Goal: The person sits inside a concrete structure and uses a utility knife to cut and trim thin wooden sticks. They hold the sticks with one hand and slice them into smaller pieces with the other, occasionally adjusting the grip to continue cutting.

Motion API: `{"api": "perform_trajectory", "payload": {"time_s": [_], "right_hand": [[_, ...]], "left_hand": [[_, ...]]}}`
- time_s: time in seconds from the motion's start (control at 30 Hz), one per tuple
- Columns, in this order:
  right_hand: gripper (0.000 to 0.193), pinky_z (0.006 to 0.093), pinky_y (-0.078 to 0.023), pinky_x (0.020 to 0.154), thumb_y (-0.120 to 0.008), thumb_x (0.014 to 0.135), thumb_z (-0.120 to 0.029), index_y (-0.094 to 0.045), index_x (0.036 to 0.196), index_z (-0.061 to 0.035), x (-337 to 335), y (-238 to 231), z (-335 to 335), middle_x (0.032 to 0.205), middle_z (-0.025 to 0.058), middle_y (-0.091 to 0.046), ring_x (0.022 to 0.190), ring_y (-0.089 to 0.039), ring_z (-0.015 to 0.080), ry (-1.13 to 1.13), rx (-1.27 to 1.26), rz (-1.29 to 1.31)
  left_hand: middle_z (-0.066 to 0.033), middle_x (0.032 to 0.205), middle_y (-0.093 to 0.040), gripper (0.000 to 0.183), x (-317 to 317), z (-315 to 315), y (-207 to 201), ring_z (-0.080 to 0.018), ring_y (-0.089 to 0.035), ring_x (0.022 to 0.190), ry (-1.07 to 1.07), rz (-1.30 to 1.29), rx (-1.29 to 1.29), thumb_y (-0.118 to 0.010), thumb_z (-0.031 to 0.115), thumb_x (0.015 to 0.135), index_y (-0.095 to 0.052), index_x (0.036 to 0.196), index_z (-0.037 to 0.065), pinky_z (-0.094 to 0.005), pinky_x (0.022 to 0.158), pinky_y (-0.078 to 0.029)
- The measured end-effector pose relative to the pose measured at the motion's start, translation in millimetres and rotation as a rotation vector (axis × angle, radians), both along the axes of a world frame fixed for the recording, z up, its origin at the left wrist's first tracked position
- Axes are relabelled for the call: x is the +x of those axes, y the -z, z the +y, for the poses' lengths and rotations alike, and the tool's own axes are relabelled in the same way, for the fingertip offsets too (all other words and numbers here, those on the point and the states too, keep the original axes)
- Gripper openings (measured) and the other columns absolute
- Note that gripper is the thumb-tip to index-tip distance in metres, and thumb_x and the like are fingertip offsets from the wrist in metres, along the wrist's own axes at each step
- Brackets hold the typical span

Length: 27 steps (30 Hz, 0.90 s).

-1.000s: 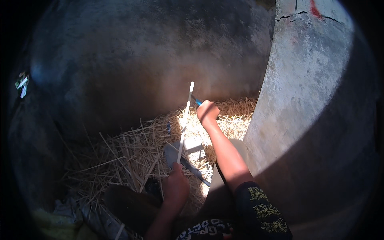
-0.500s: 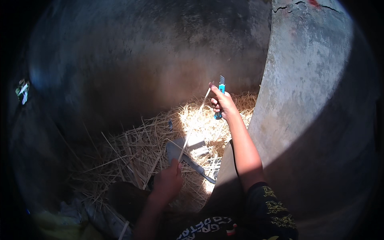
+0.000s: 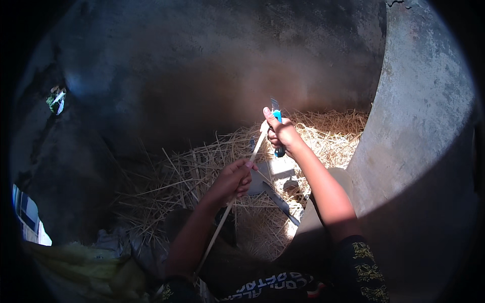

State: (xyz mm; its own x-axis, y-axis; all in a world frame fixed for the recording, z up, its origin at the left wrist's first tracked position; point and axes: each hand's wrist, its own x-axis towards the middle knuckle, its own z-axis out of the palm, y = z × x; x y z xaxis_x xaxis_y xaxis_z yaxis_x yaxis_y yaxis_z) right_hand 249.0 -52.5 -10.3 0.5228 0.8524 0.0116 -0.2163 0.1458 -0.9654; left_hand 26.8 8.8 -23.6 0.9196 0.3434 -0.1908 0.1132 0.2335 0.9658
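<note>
While the bare right hand is clamping its fingers around a slim turquoise-and-black box cutter, thumb pointing up beside it and blade aiming up and away from the body, the bare left hand is gripping a long, narrow, pale wooden-looking strip partway along. And look at that line: the strip is running slantwise, from low by the left forearm, through the left fist, up to a far end sitting just beside the right hand; whether the right fingers are touching it, I cannot tell! So the right hand is standing nearer that tip. Below, a dark-handled tool with a broad grey blade is lying on straw-coloured shavings, and a curved grey concrete wall is rising at right.
</note>
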Motion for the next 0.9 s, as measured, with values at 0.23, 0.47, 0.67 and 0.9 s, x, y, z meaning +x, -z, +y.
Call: {"api": "perform_trajectory", "payload": {"time_s": [0.23, 0.47, 0.67, 0.9], "right_hand": [[0.024, 0.0418, -0.05, 0.062, -0.064, 0.086, -0.026, -0.066, 0.08, -0.0035, 3.5, 19.6, 20.5, 0.072, 0.0211, -0.063, 0.068, -0.064, 0.0389, 0.533, 0.052, -1.058], [0.027, 0.0443, -0.055, 0.071, -0.066, 0.076, -0.032, -0.071, 0.078, -0.0057, 38.0, 0.5, 34.1, 0.076, 0.0191, -0.069, 0.073, -0.069, 0.0369, 0.464, -0.392, -1.289], [0.019, 0.0448, -0.057, 0.079, -0.062, 0.08, -0.018, -0.075, 0.085, -0.0054, 36.5, 21.9, 44.1, 0.087, 0.0201, -0.072, 0.085, -0.072, 0.0361, 0.434, -0.689, -1.498], [0.02, 0.0459, -0.057, 0.081, -0.061, 0.084, -0.016, -0.074, 0.09, -0.0025, 18.1, 46.6, 39.2, 0.092, 0.0244, -0.071, 0.089, -0.071, 0.0383, 0.323, -0.811, -1.554]], "left_hand": [[0.0061, 0.066, -0.038, 0.022, 21.9, 10.5, 4.8, -0.0023, -0.027, 0.047, -0.095, -0.075, -0.053, -0.045, 0.027, 0.106, -0.052, 0.099, 0.007, -0.0193, 0.041, -0.024], [0.0013, 0.061, -0.044, 0.029, 50.0, 26.4, 20.5, -0.0082, -0.038, 0.046, -0.27, -0.054, 0.31, -0.045, 0.028, 0.105, -0.055, 0.091, 0.006, -0.0252, 0.041, -0.03], [-0.0188, 0.076, -0.064, 0.031, 74.9, 10.3, 41.0, -0.0406, -0.063, 0.071, -0.576, 0.158, 1.213, -0.045, 0.029, 0.103, -0.059, 0.096, 0.002, -0.0503, 0.066, -0.05], [-0.0185, 0.089, -0.071, 0.017, 69.1, 3.1, 40.5, -0.0334, -0.072, 0.085, -0.465, 0.444, 1.295, -0.059, 0.014, 0.091, -0.057, 0.103, 0.002, -0.0447, 0.075, -0.057]]}}
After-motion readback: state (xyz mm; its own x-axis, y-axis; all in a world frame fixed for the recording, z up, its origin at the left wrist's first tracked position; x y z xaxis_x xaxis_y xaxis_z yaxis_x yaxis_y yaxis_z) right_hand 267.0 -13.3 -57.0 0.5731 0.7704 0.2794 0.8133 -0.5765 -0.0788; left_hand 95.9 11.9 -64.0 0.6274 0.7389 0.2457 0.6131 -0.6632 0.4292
